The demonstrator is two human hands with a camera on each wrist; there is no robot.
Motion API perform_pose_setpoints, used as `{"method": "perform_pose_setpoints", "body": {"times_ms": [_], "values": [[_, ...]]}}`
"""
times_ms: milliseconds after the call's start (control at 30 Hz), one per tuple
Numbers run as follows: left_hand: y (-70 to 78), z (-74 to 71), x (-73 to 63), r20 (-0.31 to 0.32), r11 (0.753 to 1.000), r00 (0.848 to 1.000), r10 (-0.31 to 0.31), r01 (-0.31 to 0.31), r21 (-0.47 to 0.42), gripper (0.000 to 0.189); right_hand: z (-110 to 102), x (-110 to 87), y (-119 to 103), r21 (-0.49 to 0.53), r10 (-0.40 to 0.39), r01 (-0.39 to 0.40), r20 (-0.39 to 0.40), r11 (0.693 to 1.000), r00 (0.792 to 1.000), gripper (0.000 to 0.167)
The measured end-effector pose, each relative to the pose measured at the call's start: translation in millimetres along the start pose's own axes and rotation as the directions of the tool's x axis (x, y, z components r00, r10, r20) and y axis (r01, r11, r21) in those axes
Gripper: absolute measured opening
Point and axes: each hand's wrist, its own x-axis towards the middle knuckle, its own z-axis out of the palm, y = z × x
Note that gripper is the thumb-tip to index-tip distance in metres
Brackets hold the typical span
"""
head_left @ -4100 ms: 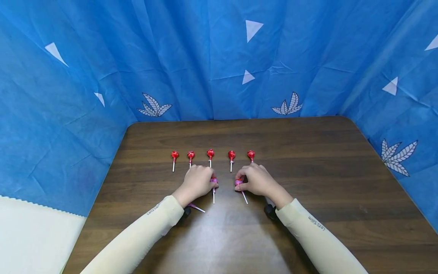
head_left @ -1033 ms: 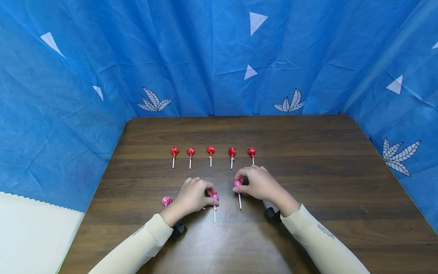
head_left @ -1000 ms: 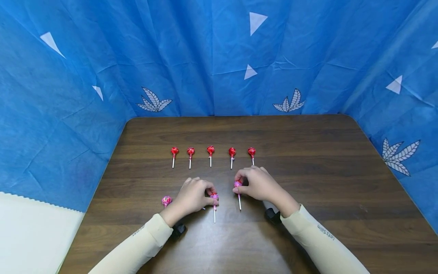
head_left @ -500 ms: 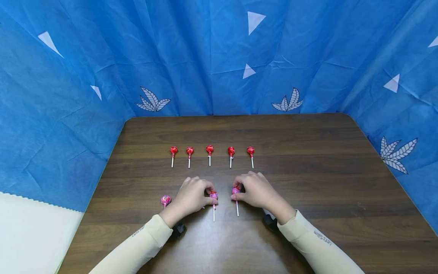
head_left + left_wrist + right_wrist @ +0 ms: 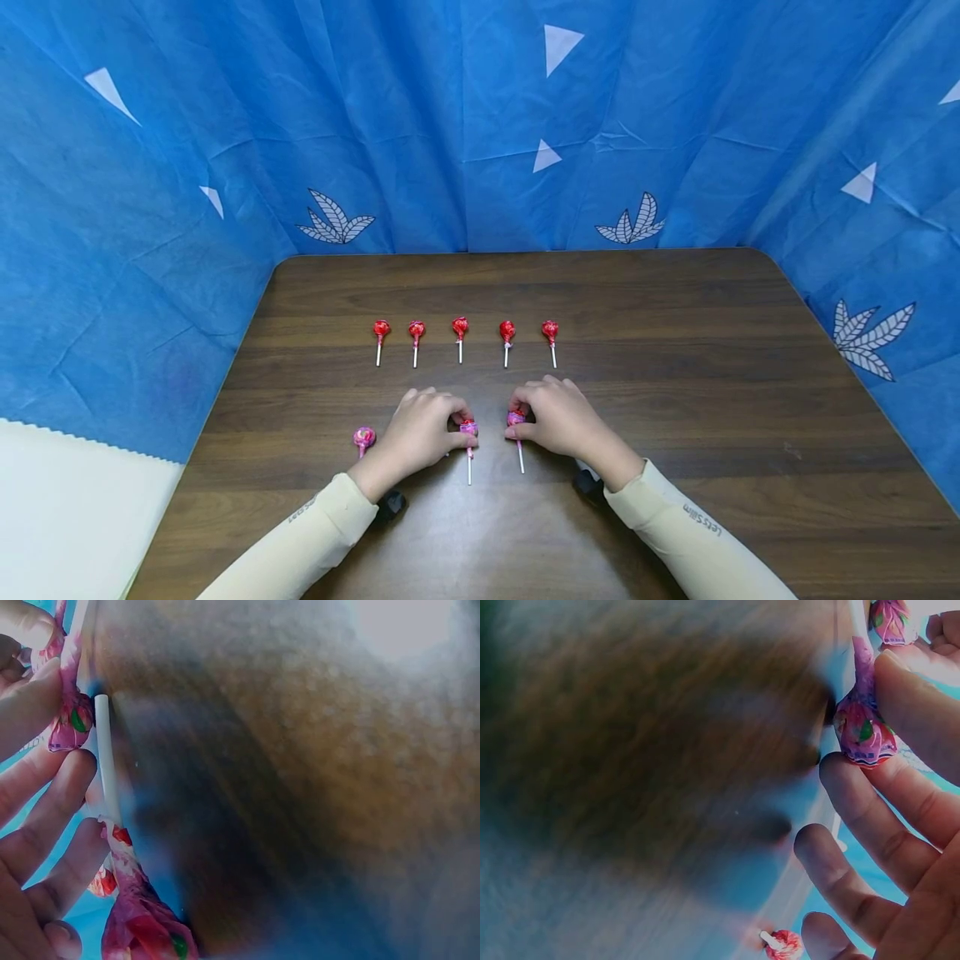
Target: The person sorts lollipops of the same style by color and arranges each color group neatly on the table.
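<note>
In the head view my left hand [image 5: 420, 429] pinches the head of a pink-purple lollipop [image 5: 469, 430] between thumb and fingers, its white stick pointing toward me. Just to the right, my right hand [image 5: 558, 421] pinches a similar lollipop [image 5: 516, 419], stick also toward me. The two heads lie nearly level, a short gap apart. Thumb and fingertips touch the wrapper [image 5: 864, 731] in the right wrist view, with the other fingers spread. Another pink lollipop [image 5: 364, 437] lies left of my left wrist, partly hidden by it. A further lollipop [image 5: 146, 922] shows below my left fingers in the left wrist view.
Several red lollipops [image 5: 461, 327] lie in a row beyond my hands, sticks toward me. The brown wooden table [image 5: 675, 333] is bordered by a blue curtain [image 5: 420, 125] at the back and sides. A white cloth [image 5: 75, 508] hangs at the left.
Since the earliest frame, my left hand has drawn its lollipop toward me. Over the last second my right hand has brought its lollipop toward me too, while the left has stayed put.
</note>
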Motion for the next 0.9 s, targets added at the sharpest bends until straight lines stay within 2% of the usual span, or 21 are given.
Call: {"method": "perform_pose_setpoints", "body": {"times_ms": [233, 900], "values": [[1.1, -1.4, -2.0, -0.016, 1.0, 1.0, 0.006, -0.006, -0.017, 0.025, 0.4, 0.5, 0.1, 0.001, -0.004, 0.004, 0.004, 1.0, 1.0, 0.027], [0.9, -8.2, -3.8, -0.043, 1.0, 0.999, -0.009, 0.01, 0.006, 0.028, -1.6, 0.4, -0.6, 0.003, -0.002, 0.002, 0.015, 1.0, 1.0, 0.03]]}}
